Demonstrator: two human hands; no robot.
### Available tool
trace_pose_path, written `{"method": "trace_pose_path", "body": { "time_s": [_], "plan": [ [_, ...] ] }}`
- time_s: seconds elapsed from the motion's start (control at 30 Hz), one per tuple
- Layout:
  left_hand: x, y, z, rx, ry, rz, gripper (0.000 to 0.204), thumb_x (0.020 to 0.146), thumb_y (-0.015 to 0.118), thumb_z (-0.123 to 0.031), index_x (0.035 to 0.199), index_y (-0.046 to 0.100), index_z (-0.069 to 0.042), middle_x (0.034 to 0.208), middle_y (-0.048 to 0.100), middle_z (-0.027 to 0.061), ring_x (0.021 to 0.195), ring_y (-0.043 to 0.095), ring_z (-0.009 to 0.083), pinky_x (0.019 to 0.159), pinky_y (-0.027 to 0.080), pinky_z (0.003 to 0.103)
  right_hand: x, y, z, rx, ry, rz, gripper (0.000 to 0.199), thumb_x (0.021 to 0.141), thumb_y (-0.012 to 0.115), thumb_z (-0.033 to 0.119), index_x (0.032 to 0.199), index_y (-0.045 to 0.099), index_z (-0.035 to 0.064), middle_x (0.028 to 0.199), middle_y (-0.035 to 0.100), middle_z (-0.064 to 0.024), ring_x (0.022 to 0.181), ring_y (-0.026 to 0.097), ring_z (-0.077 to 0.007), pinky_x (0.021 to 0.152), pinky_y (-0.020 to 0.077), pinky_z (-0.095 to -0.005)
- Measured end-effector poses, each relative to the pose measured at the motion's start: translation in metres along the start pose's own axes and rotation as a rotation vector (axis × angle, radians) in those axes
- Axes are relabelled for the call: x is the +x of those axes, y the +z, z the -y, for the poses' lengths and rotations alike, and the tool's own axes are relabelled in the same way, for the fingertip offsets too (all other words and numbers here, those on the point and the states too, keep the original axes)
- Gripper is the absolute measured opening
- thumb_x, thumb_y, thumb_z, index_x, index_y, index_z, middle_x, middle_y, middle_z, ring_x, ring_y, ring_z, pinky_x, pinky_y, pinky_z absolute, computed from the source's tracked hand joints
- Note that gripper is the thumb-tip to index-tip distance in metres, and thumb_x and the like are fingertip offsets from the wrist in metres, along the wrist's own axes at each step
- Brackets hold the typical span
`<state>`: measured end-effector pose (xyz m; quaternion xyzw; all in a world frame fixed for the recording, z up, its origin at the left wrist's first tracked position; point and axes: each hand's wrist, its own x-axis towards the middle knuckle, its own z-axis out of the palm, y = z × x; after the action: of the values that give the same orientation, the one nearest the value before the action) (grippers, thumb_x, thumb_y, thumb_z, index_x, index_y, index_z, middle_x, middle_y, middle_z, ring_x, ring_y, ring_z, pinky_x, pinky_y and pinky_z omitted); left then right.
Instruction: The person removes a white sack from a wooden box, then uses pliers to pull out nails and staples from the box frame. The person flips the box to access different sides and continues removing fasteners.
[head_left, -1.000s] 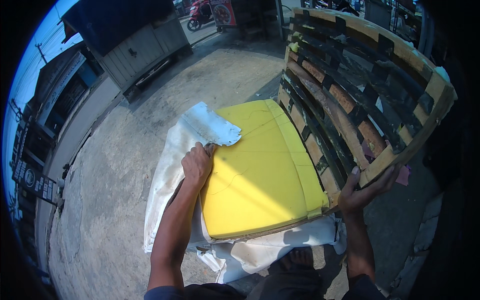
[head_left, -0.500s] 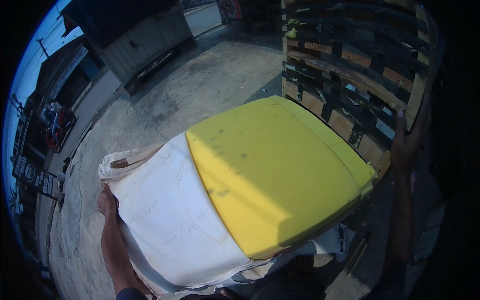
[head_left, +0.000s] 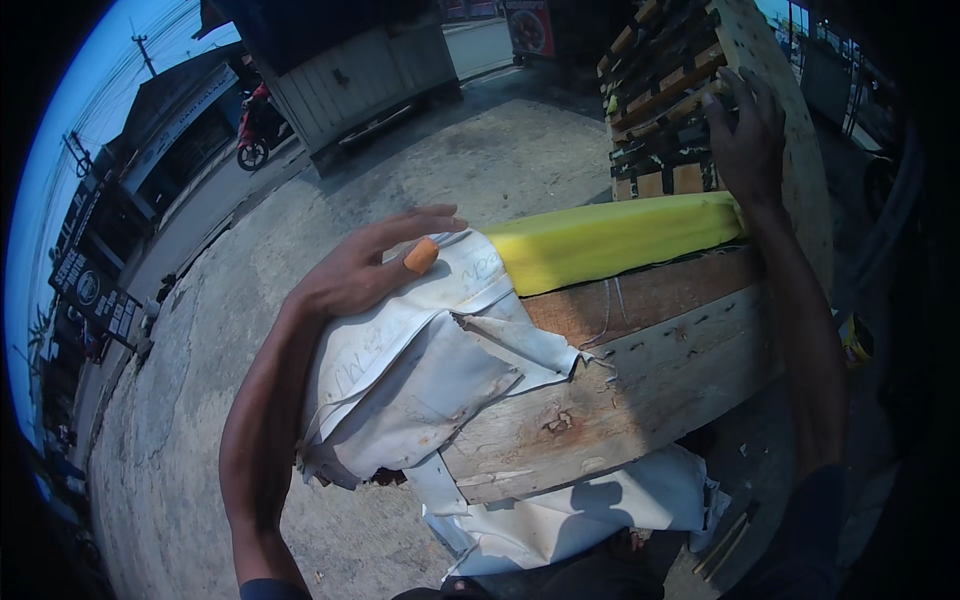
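Visibly tilted, the yellow foam (head_left: 620, 238) sits on a wooden base (head_left: 600, 410) above concrete ground (head_left: 235, 330), its left end under a loose white cover (head_left: 450, 285). The left hand (head_left: 365, 262) rests spread on that cover; the right hand (head_left: 752, 145), fingers parted, overlaps the slatted backrest (head_left: 672, 105), contact unclear. Without a firm grip, the base could tip or the torn cover slip.

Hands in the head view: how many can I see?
2: left hand over the white sheet, right hand by the slatted wooden frame. I see no others.
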<state>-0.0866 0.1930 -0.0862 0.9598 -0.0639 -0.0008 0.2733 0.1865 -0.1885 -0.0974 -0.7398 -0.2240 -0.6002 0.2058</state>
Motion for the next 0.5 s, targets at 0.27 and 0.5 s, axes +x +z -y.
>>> {"method": "trace_pose_path", "body": {
  "time_s": [0.27, 0.5],
  "plan": [
    [0.050, -0.007, -0.019, 0.189, 0.334, -0.008, 0.066, 0.091, 0.069, -0.053, 0.144, 0.059, -0.015, 0.152, 0.051, 0.0179, 0.140, 0.050, 0.0390, 0.118, 0.042, 0.054, -0.034, -0.021, 0.121, 0.343, 0.156, 0.569, 0.050, 0.105, 0.051, 0.049, 0.103, 0.076, 0.0064, 0.097, 0.075, -0.0138, 0.100, 0.068, -0.0298, 0.096, 0.0436, -0.0480],
    [0.021, 0.070, -0.053, 0.828, 0.816, -0.286, 0.041, 0.103, 0.058, -0.041, 0.117, 0.068, -0.003, 0.116, 0.060, 0.0129, 0.115, 0.059, 0.0271, 0.112, 0.044, 0.044, -0.035, -0.017, 0.121, 0.301, 0.084, 0.537, 0.046, 0.103, 0.053, 0.042, 0.086, 0.077, 0.0066, 0.079, 0.072, -0.0129, 0.083, 0.067, -0.0310, 0.089, 0.0443, -0.0477]
  ]
}}
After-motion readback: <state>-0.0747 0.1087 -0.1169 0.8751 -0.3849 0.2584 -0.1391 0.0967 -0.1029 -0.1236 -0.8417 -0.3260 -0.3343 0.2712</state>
